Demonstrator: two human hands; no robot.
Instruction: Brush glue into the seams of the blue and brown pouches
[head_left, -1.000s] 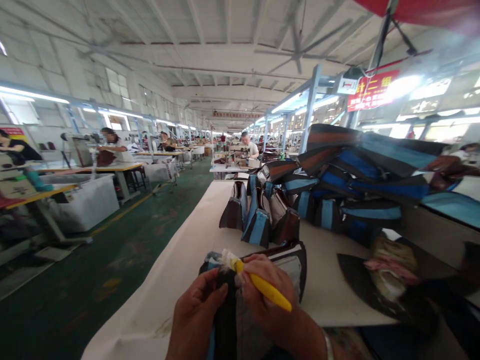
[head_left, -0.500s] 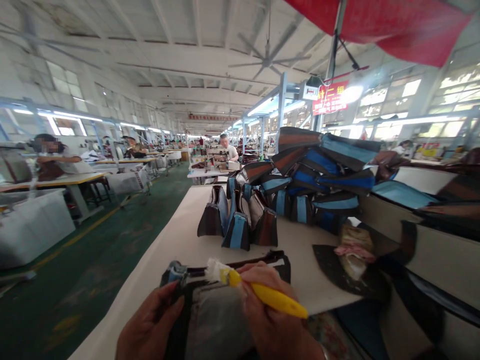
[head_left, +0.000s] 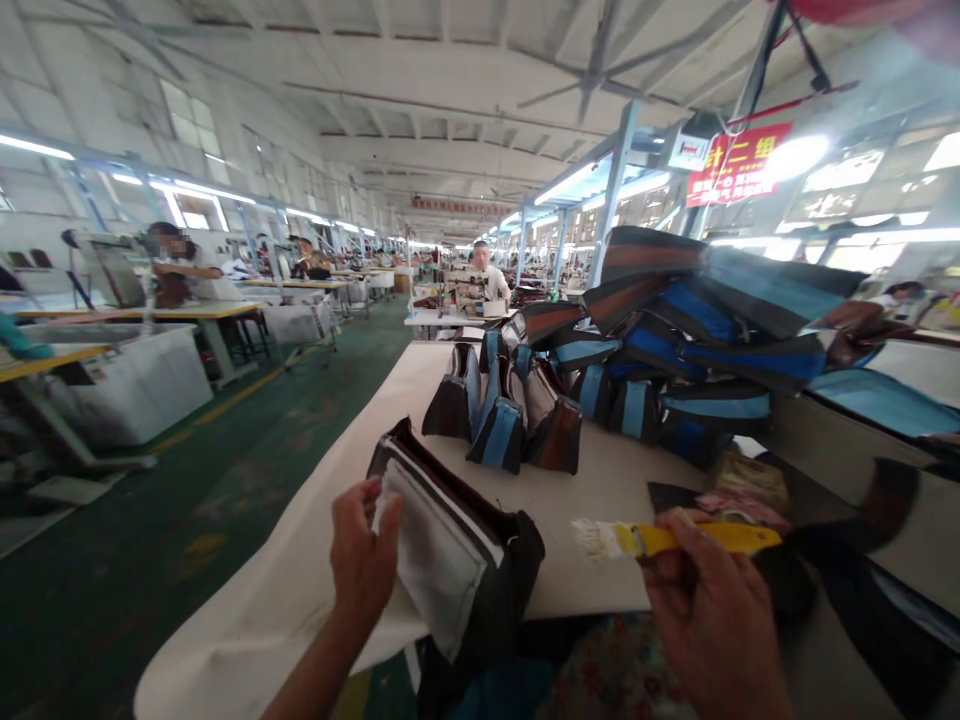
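My left hand (head_left: 364, 555) pinches the left edge of a dark bag piece (head_left: 442, 560) between thumb and fingers. The piece has a grey panel facing me, a white strip along its upper edge and an opening at the top; it stands tilted at the table's near edge. In my right hand (head_left: 709, 610) is a yellow-handled brush (head_left: 652, 540), held level, its whitish bristles pointing left and apart from the bag piece. Beyond them, several similar bag pieces (head_left: 495, 430) with blue or brown stripes stand upright on the table.
A pale-topped table (head_left: 300, 570) lies before me. A heap of striped bag pieces (head_left: 697, 310) rises at the right, with a wrapped container (head_left: 750, 485) below it. To the left runs a green floor aisle (head_left: 247, 480). People work at sewing tables farther off.
The brush has moved right, away from the bag piece. The bag piece has turned, so its upper edge now slants down to the right. The view has shifted slightly left.
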